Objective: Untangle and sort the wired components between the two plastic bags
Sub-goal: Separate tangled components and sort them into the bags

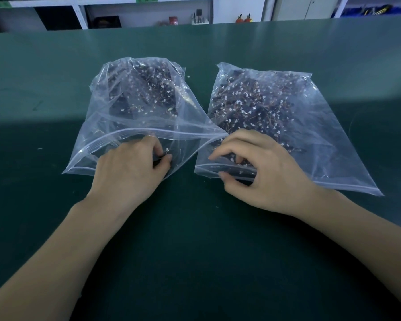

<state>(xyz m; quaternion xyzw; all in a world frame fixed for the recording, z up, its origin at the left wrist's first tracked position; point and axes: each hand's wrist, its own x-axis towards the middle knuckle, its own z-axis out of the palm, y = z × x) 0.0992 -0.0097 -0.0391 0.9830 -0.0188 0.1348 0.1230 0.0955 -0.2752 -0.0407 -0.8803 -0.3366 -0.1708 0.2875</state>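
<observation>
At both bag mouths: my left hand [134, 165] pinches one wired component [166, 152] inside the left bag [116, 105]; right hand [255, 169] grips a clump at the right bag [322, 126] mouth (bags run straight away from me).

We look forward and down from head height, close over the green tabletop [195, 239], with white shelves [79, 12] along the far edge.
</observation>
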